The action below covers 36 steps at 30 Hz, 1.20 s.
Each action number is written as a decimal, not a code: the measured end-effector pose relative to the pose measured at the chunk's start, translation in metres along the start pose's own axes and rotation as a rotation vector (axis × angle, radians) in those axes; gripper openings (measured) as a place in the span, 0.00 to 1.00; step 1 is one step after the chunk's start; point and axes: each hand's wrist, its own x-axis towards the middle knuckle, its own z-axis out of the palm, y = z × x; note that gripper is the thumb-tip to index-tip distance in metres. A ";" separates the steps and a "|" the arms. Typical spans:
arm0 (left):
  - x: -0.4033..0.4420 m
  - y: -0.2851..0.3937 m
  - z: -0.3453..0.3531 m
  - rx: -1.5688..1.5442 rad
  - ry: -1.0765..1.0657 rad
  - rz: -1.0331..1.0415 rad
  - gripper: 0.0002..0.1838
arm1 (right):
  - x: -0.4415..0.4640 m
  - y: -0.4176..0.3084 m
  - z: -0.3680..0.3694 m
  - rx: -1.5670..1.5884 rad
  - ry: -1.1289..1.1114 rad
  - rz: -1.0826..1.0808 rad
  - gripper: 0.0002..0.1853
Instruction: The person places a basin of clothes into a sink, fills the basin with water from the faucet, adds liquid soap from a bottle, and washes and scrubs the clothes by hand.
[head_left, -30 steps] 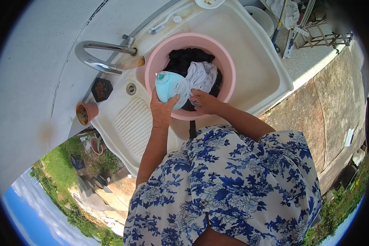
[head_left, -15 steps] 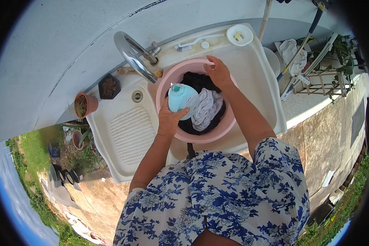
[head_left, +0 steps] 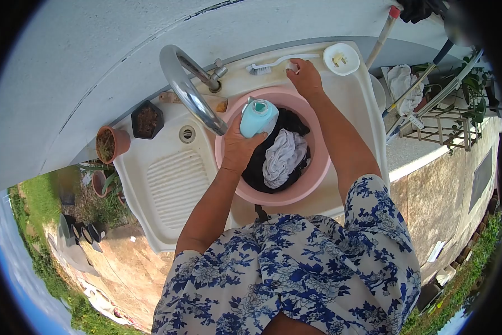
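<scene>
Cupping the light-blue bottle (head_left: 259, 118) over the pink basin (head_left: 281, 199), presumably containing drips, left hand (head_left: 240, 149) has grip wrapped; right hand (head_left: 311, 84), grip partly closed, meets white cap (head_left: 292, 66) beyond basin, hold unclear.

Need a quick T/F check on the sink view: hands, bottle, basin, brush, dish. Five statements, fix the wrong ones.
1. The left hand holds the light-blue bottle. True.
2. The white cloth lies on the dark cloth in the pink basin. True.
3. The right hand is down among the cloths. False: it is beyond the basin, its fingers at the small white cap.
4. The scrubbing brush is in the pink basin. False: it lies on the sink's back ledge.
5. The white dish sits to the right of the brush. True.
</scene>
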 end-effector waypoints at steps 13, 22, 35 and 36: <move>0.018 0.000 0.019 0.471 -0.121 0.209 0.33 | -0.102 -0.066 -0.108 0.303 -0.277 -0.438 0.18; 0.016 0.019 0.027 0.888 -0.123 0.409 0.33 | -0.109 -0.069 -0.108 0.101 -0.280 -0.198 0.15; 0.027 0.022 0.009 0.634 -0.428 0.075 0.35 | -0.106 -0.064 -0.123 0.096 -0.387 -0.401 0.16; 0.026 0.025 0.011 0.632 -0.427 0.073 0.35 | -0.103 -0.065 -0.125 0.133 -0.451 -0.400 0.16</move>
